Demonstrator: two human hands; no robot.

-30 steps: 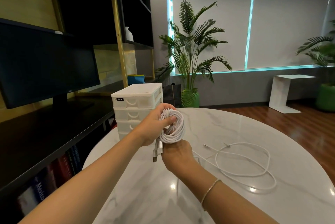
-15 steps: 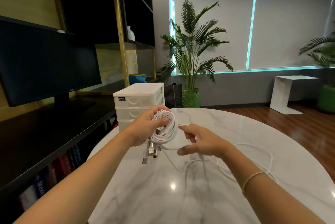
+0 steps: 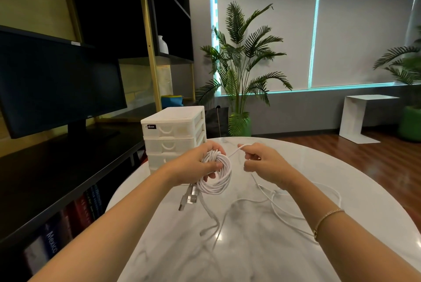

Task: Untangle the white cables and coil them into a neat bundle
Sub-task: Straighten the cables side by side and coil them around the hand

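Two hands over marble table (image 3: 262,247), palm (image 3: 241,53), shelving (image 3: 150,31)

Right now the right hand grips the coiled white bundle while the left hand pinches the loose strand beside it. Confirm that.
Not quite: the hands are swapped. The head view shows the left hand gripping the coiled white bundle, while the right hand pinches the loose strand beside it. The rest of that cable trails slack over the marble table.

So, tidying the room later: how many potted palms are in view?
2: one palm behind the table by the window, another palm at the right edge, partly cut off.
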